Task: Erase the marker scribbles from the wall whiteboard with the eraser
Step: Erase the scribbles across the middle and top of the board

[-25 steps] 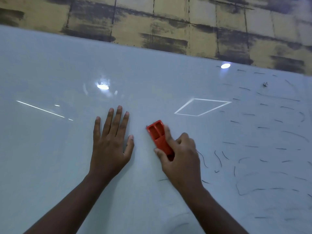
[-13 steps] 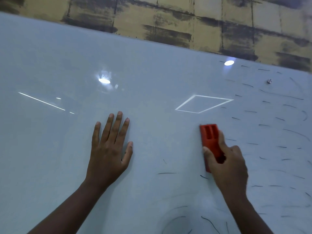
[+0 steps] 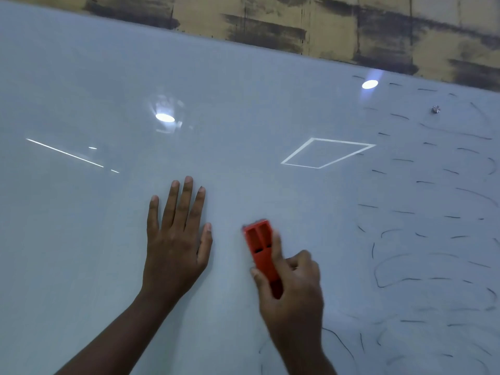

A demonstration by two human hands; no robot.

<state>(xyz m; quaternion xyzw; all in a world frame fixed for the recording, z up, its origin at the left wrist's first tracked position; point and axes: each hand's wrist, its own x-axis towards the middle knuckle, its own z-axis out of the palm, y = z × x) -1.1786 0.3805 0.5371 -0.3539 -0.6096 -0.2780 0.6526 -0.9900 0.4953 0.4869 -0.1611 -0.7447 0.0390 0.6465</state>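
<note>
Since half a second ago the right hand (image 3: 290, 288) has swept the red eraser (image 3: 261, 249) back to the left across the whiteboard (image 3: 94, 239), from below the reflected square outline to a spot just beside the left hand (image 3: 176, 247), much as it lay a second ago. Its edges are blurred with motion. The right hand's grip is closed on the eraser: the thumb lies along its left edge, one finger runs up its right side, and the remaining fingers are curled behind it. The eraser stands nearly upright, tilted a little to the left, its ribbed back facing the camera and its face against the board.

The left hand has hardly shifted; it lies flat on the board with fingers straight and close together, thumb out to the right, holding nothing.

Black marker scribbles (image 3: 433, 239) cover the right part of the board as short dashes and curved strokes, well apart from the eraser, and a few more strokes (image 3: 341, 345) sit low, beside the right wrist. The board around both hands looks wiped.

Two bright round light reflections (image 3: 165, 117) and a pale square outline (image 3: 327, 152) shine on the glossy surface. Above the board runs a yellow wall with dark smears (image 3: 270, 25), and a small shiny fixing (image 3: 435, 109) sits near the upper right
</note>
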